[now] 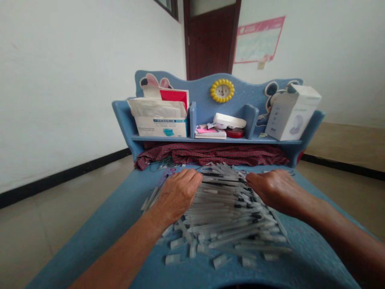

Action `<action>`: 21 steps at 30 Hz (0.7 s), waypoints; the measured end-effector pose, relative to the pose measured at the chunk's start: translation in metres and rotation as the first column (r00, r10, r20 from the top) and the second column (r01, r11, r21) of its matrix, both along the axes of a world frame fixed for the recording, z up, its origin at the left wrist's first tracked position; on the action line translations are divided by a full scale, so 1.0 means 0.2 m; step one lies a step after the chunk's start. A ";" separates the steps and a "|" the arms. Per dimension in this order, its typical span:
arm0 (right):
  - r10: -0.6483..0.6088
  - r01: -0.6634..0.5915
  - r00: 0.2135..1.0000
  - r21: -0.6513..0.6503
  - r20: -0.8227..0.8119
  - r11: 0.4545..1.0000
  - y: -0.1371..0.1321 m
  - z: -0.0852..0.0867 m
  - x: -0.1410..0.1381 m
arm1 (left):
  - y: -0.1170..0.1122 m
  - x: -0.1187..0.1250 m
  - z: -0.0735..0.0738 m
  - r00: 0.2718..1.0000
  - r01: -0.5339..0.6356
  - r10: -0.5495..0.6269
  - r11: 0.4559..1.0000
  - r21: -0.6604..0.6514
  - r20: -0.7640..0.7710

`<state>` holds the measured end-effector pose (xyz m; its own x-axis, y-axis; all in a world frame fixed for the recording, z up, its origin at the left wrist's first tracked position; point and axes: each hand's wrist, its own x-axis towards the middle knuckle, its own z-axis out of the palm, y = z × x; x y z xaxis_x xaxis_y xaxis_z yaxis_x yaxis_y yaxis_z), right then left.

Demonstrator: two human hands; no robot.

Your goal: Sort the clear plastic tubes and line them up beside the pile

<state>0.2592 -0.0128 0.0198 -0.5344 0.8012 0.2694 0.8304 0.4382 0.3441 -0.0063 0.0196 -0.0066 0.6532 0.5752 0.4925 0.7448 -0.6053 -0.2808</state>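
Observation:
A heap of clear plastic pen barrels [210, 214] covers the middle of the blue desk [120, 214], with black parts among them towards the right. My left hand [179, 190] is closed at the heap's left side. From its fingertips a thin dark pen refill [222, 182] runs across above the barrels towards my right hand. At the heap's right edge, my right hand [270, 186] is closed in a pinch; what its fingers grip is hidden. Short clear pen caps [173, 259] lie loose along the near side of the heap.
Behind the heap, a red checked cloth [216, 153] lies bunched under the shelf [177, 139]. The shelf carries a box of papers [162, 126], a notepad stack [210, 134], a red round case [234, 133] and a white box [291, 114]. A yellow clock [222, 90] is on the backboard.

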 end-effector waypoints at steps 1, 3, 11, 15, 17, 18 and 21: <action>-0.004 0.004 1.000 -0.007 0.006 1.000 0.00 0.00 0.00 | 0.00 0.00 0.00 1.000 0.008 -0.008 1.000 -0.007 0.004; -0.015 0.015 1.000 -0.022 0.017 1.000 -0.01 0.01 0.00 | -0.01 0.01 0.00 1.000 0.027 -0.026 0.999 -0.020 0.012; 0.056 -0.056 0.998 -0.009 0.009 0.998 -0.04 0.00 0.00 | -0.03 0.04 -0.01 0.993 0.113 -0.110 0.991 -0.067 0.051; 0.109 -0.111 0.993 0.052 0.037 0.992 -0.05 0.02 -0.06 | -0.05 0.06 -0.04 0.978 0.174 -0.161 0.980 -0.098 0.129; 0.130 -0.133 0.991 0.082 0.041 0.988 -0.06 0.03 -0.12 | -0.05 0.07 -0.04 0.962 0.204 -0.179 0.973 -0.110 0.205; 0.145 -0.147 0.989 0.096 0.034 0.984 -0.06 0.04 -0.16 | -0.05 0.08 -0.04 0.951 0.220 -0.187 0.968 -0.116 0.245; 0.249 -0.238 0.967 0.156 -0.054 0.959 -0.06 0.06 -0.24 | -0.06 0.09 -0.04 0.903 0.269 -0.202 0.954 -0.133 0.379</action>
